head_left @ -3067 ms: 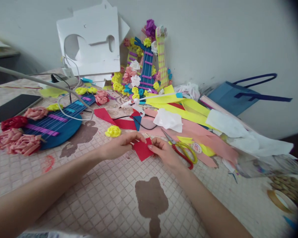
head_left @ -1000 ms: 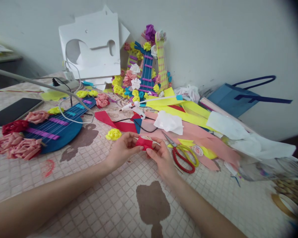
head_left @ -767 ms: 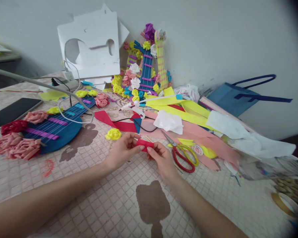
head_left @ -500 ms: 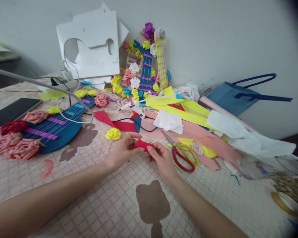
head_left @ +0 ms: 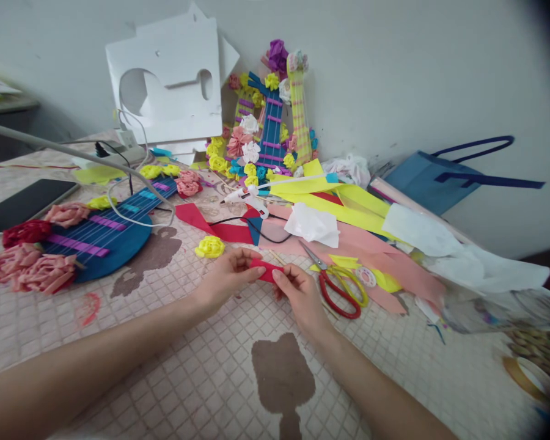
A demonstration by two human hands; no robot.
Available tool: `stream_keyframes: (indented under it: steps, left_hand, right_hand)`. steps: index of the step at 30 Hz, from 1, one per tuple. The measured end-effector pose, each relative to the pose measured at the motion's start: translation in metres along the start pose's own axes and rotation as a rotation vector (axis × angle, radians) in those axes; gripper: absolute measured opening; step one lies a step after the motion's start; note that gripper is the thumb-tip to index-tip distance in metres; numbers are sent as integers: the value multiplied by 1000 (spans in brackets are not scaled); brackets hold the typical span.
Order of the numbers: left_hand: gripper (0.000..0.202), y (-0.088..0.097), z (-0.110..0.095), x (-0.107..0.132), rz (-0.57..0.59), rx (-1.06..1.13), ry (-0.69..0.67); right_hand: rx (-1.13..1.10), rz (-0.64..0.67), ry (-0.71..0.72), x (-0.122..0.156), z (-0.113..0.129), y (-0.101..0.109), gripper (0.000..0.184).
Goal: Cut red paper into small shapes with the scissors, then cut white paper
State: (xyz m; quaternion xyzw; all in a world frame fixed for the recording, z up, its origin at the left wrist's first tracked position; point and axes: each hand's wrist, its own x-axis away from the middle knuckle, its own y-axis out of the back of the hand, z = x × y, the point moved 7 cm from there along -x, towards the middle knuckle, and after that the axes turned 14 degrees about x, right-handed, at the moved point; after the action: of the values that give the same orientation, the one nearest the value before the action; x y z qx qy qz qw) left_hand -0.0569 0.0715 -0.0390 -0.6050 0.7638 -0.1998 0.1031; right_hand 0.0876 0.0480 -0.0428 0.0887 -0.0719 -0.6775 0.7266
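A small strip of red crepe paper (head_left: 267, 271) is stretched between my two hands, above the middle of the table. My left hand (head_left: 231, 272) pinches its left end, thumb on top. At the right end, my right hand (head_left: 297, 290) grips it between thumb and fingers, with the other fingers curled beneath. Just right of that hand lie scissors (head_left: 339, 290) with red and yellow handles. A yellow paper flower (head_left: 209, 247) rests to the left, beyond my left hand. Behind the hands, a longer red paper strip (head_left: 215, 227) lies beside a white glue gun (head_left: 247, 197).
A blue paper guitar (head_left: 114, 244) with pink and red flowers lies left, near a black phone (head_left: 27, 205). Yellow sheets (head_left: 330, 201) and pink sheets (head_left: 371, 247) spread right. More decorated guitars (head_left: 271, 128) lean on the wall. A cable (head_left: 73, 150) crosses the left side.
My left thumb has moved onto the front of the red paper, which now looks flatter and straighter. Both hands stay in nearly the same place.
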Motion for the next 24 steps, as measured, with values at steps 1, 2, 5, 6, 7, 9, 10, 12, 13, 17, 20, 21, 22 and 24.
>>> stream_keyframes:
  steps: [1,2,5,6,7,9,10,12,13,17,20,21,22,24]
  left_hand:
    - [30,0,-1,0,-4,-9,-13]
    - [27,0,-2,0,-4,-18,-23]
    - [24,0,-4,0,-6,-33,-32]
    - [23,1,-4,0,-8,-39,-31]
    - [23,1,-4,0,-10,-48,-34]
    - [23,1,-6,1,-9,-73,-48]
    - [23,0,-7,1,-7,-86,-58]
    - [22,0,-8,1,-3,-106,-70]
    - [22,0,-9,1,-3,-111,-71]
    - [20,-1,-8,1,4,-105,-63]
    - [18,-3,-8,2,23,-93,-74]
    - [18,-3,-9,2,29,-96,-77]
    - [18,-4,-9,2,32,-103,-77]
    - [18,-4,-9,3,32,-122,-71]
  right_hand:
    - [0,-3,-2,0,0,0,29]
    - [2,-6,-5,0,0,0,29]
    - [5,-4,0,1,1,0,29]
    - [7,-2,5,1,1,0,28]
    - [13,-1,11,1,2,0,28]
    - [29,-1,17,1,2,0,28]
    - [36,-2,18,1,1,0,28]
    - [45,-4,23,1,1,1,30]
    - [42,-8,25,0,0,1,32]
    - [-14,9,29,0,1,0,38]
    - [-26,36,14,0,2,-2,26]
    - [-13,27,7,0,1,-2,23]
    - [3,10,1,0,1,-1,22]
    - [33,-26,-5,0,0,2,22]
